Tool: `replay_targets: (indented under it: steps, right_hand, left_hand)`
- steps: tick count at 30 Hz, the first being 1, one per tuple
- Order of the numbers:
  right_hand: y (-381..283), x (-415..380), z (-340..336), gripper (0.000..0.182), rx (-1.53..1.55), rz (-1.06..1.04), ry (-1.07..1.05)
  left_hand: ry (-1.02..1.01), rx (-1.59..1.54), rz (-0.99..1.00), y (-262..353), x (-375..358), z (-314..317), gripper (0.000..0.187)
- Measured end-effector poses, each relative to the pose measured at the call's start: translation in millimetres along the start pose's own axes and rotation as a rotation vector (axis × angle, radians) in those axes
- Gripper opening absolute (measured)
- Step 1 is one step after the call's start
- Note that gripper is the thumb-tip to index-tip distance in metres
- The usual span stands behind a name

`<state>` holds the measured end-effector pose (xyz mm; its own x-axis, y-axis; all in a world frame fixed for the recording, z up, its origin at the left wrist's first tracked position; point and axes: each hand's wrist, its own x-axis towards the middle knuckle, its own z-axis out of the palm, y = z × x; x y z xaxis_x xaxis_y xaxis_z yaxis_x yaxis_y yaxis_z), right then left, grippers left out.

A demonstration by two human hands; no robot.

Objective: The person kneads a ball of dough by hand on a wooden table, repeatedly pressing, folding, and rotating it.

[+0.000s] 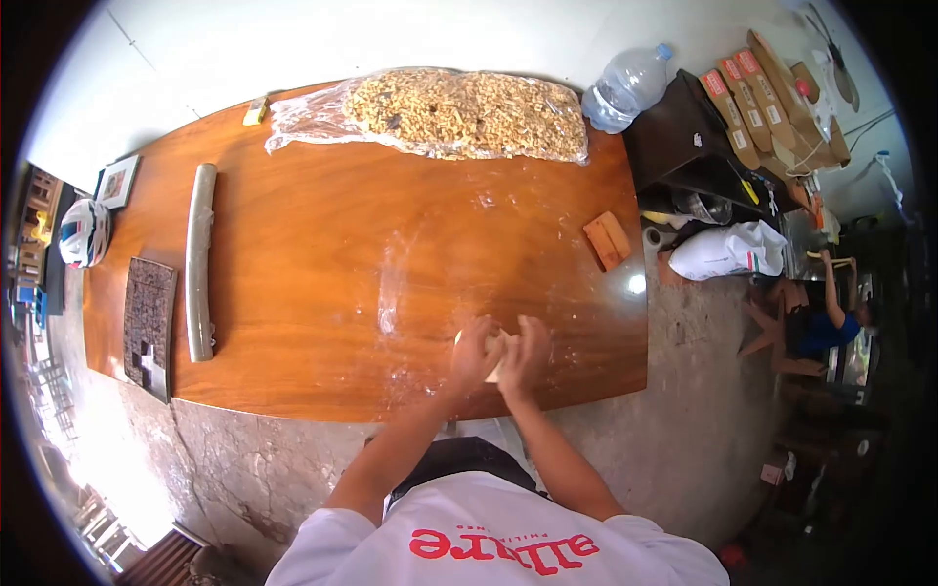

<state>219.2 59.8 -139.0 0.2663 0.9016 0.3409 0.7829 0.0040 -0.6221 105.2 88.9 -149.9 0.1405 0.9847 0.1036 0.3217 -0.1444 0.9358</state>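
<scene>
**Both hands closed on a pale lump at the near edge of the surface**

The left hand (472, 352) and the right hand (525, 357) face each other, fingers curled; both grip one pale lump (496, 363), which shows in the narrow gap between them and is otherwise covered by the hands; its full outline cannot be determined.

The lump is located over the near part of the brown, glossy surface (293, 273), right of its middle; white smears (389, 293) mark the wood left of the hands and beyond them; a reddish-brown block (608, 241) lies near the right edge, apart from the hands.

At the left end, a long greyish roll (200, 264) lies with its length running from the near side toward the far side; a dark patterned panel (149, 327) lies to its left, at the near left corner; a helmet (84, 233) and a framed picture (118, 183) are positioned at the far left.

Along the far edge, a clear bag (469, 112) of golden-brown pieces lies flat; a small yellow item (256, 110) is near its left end; a tilted plastic bottle (628, 90) with a blue cap is just beside its right end.

Beyond the right edge are cardboard boxes (747, 98), a white sack (728, 250) and another person in blue (826, 332).
</scene>
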Motion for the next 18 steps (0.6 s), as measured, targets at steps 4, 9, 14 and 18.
replay_targets:
  steps: [4, 9, 14, 18]
  right_hand:
    - [3, -28, 25, 0.046, -0.042, -0.207, -0.231]
    - [21, 37, 56, 0.048, -0.200, -0.192, -0.333]
    - [45, 142, 102, 0.044, -0.219, -0.167, -0.228]
    - [52, 218, 137, 0.038, -0.185, -0.164, -0.133]
  left_hand:
    - [0.145, -0.001, 0.054, -39, -35, -6, 0.027]
    - [0.014, 0.390, 0.032, -52, 33, -10, 0.048]
    - [0.172, 0.551, -0.077, -64, 135, 5, 0.042]
    - [0.321, 0.600, -0.127, -70, 213, 6, 0.039]
